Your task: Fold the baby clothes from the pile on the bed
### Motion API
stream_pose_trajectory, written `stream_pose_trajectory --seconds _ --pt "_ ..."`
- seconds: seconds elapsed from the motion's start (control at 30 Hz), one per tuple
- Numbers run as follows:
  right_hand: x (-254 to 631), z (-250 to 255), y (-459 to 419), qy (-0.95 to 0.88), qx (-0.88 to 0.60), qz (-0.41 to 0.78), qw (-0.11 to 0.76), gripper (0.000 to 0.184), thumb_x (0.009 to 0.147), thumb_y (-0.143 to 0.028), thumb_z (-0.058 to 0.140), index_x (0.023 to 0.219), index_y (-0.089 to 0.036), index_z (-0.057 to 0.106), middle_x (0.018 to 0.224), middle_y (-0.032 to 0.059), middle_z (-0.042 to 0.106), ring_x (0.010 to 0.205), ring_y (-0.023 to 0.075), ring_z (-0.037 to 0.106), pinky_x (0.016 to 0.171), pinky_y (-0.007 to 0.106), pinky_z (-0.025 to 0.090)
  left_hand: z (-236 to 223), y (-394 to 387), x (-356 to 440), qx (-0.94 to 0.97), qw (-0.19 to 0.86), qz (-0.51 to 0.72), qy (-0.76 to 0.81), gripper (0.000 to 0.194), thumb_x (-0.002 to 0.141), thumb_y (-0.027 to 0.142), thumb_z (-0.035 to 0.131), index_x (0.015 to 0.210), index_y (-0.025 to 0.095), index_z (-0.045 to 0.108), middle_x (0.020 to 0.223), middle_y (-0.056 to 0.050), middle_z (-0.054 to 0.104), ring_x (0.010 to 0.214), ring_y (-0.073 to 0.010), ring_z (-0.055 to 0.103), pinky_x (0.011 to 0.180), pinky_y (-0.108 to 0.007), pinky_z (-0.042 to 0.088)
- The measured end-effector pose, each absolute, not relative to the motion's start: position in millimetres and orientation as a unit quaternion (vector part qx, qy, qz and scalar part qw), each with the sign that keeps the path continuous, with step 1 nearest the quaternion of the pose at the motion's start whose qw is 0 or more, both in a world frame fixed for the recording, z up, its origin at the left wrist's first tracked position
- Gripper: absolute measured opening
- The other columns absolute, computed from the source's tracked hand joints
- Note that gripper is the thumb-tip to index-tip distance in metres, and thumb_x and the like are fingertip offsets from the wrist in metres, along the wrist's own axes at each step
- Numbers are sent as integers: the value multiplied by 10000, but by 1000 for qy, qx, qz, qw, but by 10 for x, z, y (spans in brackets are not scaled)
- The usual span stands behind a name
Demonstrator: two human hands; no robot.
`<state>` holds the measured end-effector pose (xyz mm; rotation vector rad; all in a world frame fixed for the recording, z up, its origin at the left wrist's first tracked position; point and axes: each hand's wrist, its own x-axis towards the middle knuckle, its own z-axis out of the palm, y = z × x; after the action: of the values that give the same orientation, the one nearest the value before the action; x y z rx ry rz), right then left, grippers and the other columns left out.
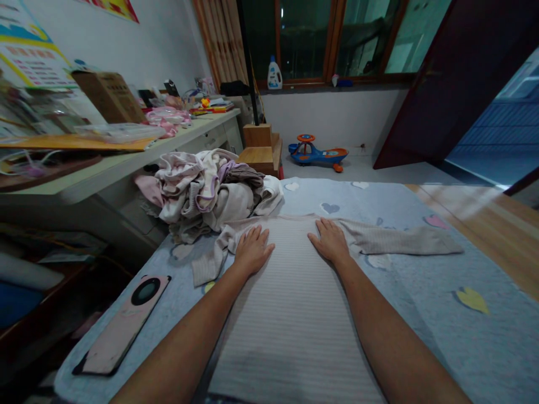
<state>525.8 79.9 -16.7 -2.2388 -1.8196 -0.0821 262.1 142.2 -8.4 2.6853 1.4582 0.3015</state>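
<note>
1. Left hand [252,251] is lying flat and open on a striped pale knit top [290,314], fingers spread, gripping nothing
2. Right hand [330,241] is lying equally open on the same top, gripping nothing
3. Top is lying spread on a blue heart-patterned bed cover [421,336], one sleeve [404,238] extending sideways
4. Heaped clothes [206,193] are sitting just beyond the left hand

white wall [155,39], wood-framed window [311,39], dark red door [442,84], pale floor [404,165]
</note>
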Motion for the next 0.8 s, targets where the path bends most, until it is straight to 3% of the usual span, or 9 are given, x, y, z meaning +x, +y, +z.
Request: stream_pose_trajectory --seconds 0.13,0.27,0.4,0.47,0.6,0.67,0.8 --pt "5301 -198 808 -632 -758 -26 158 510 923 -440 474 1312 -119 550 1441 175 489 1332 302 409 1093 442 300 52 1246 2186 870 21 174 460 330 914 316 494 1178 166 626 1327 -129 582 1271 -259 487 1093 -409 359" --pt "5341 -222 794 -654 -723 -25 221 448 897 -304 486 1293 -112 567 1389 151 547 1282 249 470 1084 368 331 144 1142 1840 777 -57 255 573 376 879 298 525 1222 163 596 1302 -128 574 1221 -295 493 1057 -436 372" --pt "5309 -192 777 -682 -709 -13 181 432 898 -341 500 1268 -141 599 1379 134 565 1264 256 495 1086 375 330 97 1103 1697 702 -67 169 688 594 830 405 590 1328 95 496 1298 -192 551 1193 -368 494 977 -468 414" --pt "5269 -157 770 -681 -716 -14 151 445 918 -374 480 1291 -155 585 1407 134 541 1288 264 475 1090 388 320 66 1100 1670 700 -45 109 705 553 845 447 567 1275 100 531 1241 -190 583 1144 -374 528 926 -455 437" --pt "5200 -107 758 -677 -726 -21 123 510 935 -429 455 1359 -152 517 1469 151 469 1335 277 422 1097 411 302 101 1111 1629 724 -22 69 686 278 916 305 442 1070 152 615 1107 -143 644 1064 -317 584 834 -372 452" --pt "5186 -103 757 -676 -726 -12 122 529 931 -445 457 1368 -151 501 1484 158 446 1354 285 396 1106 429 289 168 1112 1622 731 -6 90 676 240 903 207 414 1024 163 617 1062 -126 660 1022 -282 608 795 -332 444" --pt "5171 -94 752 -662 -728 59 169 544 876 -405 547 1346 -133 514 1493 180 424 1391 317 345 1137 495 241 360 1049 1719 731 87 169 655 223 926 257 421 1023 193 612 972 -81 696 908 -240 651 697 -280 427"
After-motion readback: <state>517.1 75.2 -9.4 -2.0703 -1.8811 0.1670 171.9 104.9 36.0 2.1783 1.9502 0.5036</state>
